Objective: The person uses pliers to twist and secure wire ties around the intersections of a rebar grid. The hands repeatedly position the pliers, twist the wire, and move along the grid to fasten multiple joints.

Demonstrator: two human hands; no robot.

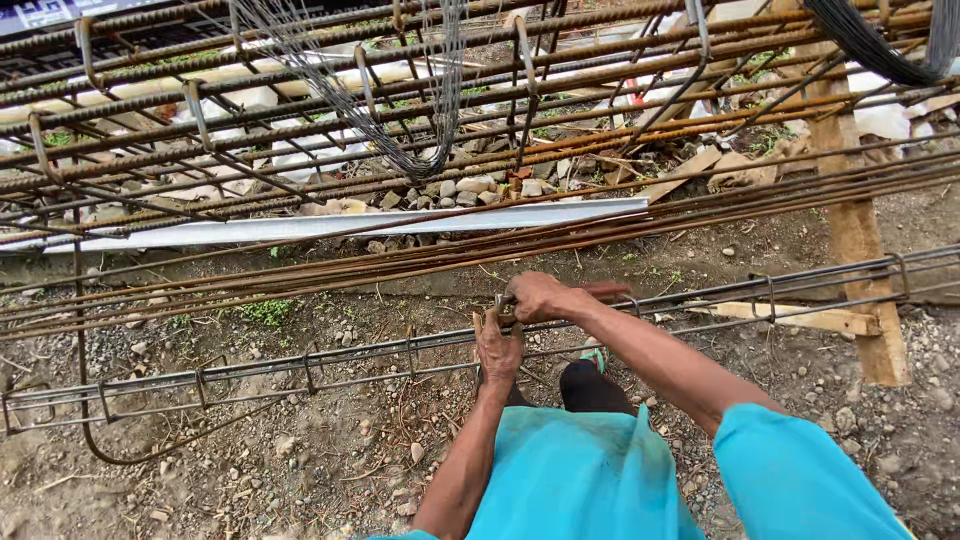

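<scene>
Left hand: I see the left hand (497, 348) wrapped around the upper bars of the long rebar cage (300, 370), fingers curled closed on the steel and thumb pressed against it.
Right hand: The right hand (540, 296) sits just above the left, fist closed on a small tool (503, 303) whose tip meets the cage; I cannot tell what kind of tool it is.
Rebar cage: It lies nearly level, running from the far left edge of my view past both hands to the right, where it passes in front of the wooden post (858, 230). Its thin stirrup loops (201, 385) ring the long bars at intervals.
Loose bars: A sheaf of rusty rods (300, 275) stretches just behind the cage, roughly parallel to it.
Stacked cages: More assembled rebar frames (300, 110) fill the view well above and behind the cage, with coils of thin tie wire (400, 110) hanging through them.
Metal strip: A pale strip (350, 225) lies on the ground behind the loose rods.
Timber: A light plank (800, 318) lies under the cage near the post.
Ground: Bare dirt (300, 460) strewn with gravel and twigs lies below the cage, outdoors.
Clothing: Turquoise sleeves (800, 480) cover my upper arms, nearer the camera than the cage.
</scene>
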